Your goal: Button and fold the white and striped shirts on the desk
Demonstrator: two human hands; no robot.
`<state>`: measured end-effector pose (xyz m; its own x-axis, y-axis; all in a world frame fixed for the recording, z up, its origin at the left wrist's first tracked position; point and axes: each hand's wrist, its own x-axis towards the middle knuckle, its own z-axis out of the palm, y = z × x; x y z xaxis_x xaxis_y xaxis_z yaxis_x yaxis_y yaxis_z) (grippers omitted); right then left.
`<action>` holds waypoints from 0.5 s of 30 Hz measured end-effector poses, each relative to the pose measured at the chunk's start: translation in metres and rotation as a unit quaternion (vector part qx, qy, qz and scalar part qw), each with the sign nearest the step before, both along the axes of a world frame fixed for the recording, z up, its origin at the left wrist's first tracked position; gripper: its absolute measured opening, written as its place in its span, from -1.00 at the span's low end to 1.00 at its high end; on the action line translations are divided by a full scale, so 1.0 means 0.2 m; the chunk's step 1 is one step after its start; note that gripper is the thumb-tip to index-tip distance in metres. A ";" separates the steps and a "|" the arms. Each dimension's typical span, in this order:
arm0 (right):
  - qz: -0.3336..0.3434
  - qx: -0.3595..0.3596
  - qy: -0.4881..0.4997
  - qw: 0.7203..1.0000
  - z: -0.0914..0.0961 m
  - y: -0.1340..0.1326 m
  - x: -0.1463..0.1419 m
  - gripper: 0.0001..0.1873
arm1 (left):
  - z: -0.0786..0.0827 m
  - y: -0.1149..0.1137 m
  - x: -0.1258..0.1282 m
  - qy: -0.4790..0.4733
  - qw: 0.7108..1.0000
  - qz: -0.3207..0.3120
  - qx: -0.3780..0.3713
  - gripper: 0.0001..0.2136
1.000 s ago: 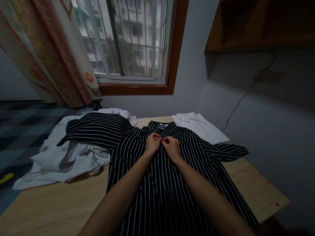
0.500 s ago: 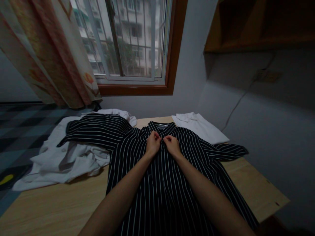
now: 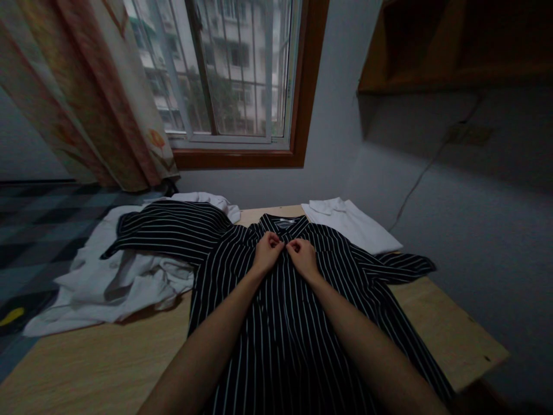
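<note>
A black shirt with white stripes lies front up across the table, its collar at the far end and its sleeves out to both sides. Just below the collar, my left hand pinches the front edge of the shirt. My right hand pinches the same front from the other side, its fingertips almost meeting those of the left. Whatever small part of the placket sits between the fingertips is too small to make out.
Crumpled white clothing lies at the left, partly under the striped sleeve. A folded white shirt rests at the back right. The wooden table ends near the right wall. A shelf hangs above, and a curtain hangs by the window.
My left hand has shifted very slightly, its wrist turning a little to the left. Both hands stay pinched at the shirt front; the shirt lies almost as before.
</note>
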<state>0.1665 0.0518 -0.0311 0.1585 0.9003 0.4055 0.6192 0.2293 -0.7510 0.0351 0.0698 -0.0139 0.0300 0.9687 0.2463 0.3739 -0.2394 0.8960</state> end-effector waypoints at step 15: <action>0.002 -0.039 -0.027 0.999 0.03 0.00 0.02 -0.92 | -0.02 0.00 -0.01 0.040 0.998 -0.004 0.053 -0.87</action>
